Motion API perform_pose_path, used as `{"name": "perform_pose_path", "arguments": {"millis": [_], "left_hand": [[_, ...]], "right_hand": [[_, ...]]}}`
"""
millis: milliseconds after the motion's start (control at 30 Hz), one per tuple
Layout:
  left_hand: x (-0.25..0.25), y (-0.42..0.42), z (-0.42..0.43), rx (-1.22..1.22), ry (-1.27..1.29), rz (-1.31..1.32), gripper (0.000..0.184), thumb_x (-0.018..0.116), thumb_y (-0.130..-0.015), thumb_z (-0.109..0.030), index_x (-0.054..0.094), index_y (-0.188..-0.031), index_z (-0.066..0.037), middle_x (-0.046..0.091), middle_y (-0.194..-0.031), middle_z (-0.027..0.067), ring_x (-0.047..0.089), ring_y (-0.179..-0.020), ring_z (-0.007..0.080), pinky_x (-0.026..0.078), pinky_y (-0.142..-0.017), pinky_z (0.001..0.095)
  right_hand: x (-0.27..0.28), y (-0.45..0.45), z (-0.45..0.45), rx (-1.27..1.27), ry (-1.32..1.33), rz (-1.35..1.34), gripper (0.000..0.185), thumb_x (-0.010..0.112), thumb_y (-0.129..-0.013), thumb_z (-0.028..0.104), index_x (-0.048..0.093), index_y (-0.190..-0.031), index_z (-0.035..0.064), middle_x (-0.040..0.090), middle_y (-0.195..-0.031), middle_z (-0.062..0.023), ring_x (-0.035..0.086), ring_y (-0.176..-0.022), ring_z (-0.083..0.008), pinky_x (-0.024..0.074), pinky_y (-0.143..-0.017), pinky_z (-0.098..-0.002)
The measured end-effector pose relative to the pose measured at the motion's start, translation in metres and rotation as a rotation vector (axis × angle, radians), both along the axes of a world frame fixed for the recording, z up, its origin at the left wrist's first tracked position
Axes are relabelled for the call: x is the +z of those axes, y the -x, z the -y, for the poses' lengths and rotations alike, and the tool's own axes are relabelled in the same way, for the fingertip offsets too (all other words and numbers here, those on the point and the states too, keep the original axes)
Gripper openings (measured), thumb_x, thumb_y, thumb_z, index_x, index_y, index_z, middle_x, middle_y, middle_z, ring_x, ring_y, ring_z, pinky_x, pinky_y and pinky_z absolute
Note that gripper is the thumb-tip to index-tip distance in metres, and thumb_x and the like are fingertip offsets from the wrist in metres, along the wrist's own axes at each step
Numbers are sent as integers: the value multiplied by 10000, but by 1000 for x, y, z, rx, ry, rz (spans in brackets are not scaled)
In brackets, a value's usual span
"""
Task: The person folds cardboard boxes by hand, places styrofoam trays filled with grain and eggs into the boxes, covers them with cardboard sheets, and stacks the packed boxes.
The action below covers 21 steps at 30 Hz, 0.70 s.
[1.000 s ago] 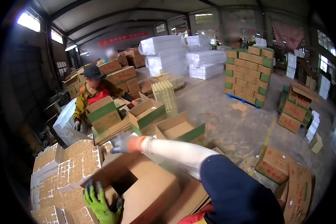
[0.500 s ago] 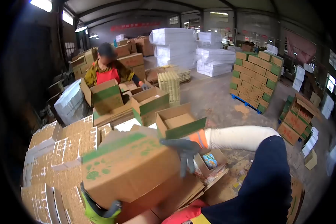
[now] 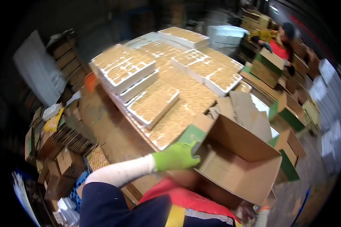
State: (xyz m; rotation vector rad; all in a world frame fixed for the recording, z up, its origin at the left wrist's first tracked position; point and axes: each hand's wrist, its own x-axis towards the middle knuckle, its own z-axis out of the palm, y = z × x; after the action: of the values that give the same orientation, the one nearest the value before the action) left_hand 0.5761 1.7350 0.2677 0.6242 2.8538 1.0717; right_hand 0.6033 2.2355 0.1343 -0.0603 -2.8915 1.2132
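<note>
A cardboard box (image 3: 238,159) with its open top facing me is tilted in front of my body, its inside bare. My left hand (image 3: 176,156), in a green glove with dark fingertips, is at the box's left rim, fingers curled at the edge beside a green-printed flap (image 3: 193,132). Of my right arm only the orange cuff (image 3: 263,208) shows, below the box's lower right corner; the right hand's fingers are hidden. Beyond the box, a table carries white trays (image 3: 153,109) filled with light brown grainy pieces.
More open boxes (image 3: 288,113) stand at the right of the table. Across it, a co-worker in a red apron (image 3: 278,49) handles another box (image 3: 268,68). Flattened cardboard (image 3: 74,132) and a blue crate (image 3: 77,191) lie at the left. White wrapped stacks (image 3: 329,98) stand far right.
My view has swung left, towards the trays. The box, earlier with its printed side up between both hands, now shows its open inside. My left hand has moved from its underside to its rim.
</note>
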Motion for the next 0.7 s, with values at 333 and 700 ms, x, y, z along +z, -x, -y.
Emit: {"name": "perform_pose_path", "arguments": {"millis": [333,700], "left_hand": [[-52,34,46,409,-569,191,702,619,-925,-423,418,-1430,22,465,-1409,275,487,-1277,412,402,-1071,431],[-249,142,208,1662,-322,239,757,527,-910,-566,485,-1404,5,340,-1501,330,391,-1368,452,353,-1115,468]], "right_hand": [[153,119,93,179,-508,-194,569,786,-824,257,549,-1281,15,590,-1273,-191,566,-1148,-379,446,-977,-438],[143,122,95,157,-535,-349,516,766,-829,159,551,-1280,27,608,-1220,-177,587,-1113,-361,465,-963,-418]]}}
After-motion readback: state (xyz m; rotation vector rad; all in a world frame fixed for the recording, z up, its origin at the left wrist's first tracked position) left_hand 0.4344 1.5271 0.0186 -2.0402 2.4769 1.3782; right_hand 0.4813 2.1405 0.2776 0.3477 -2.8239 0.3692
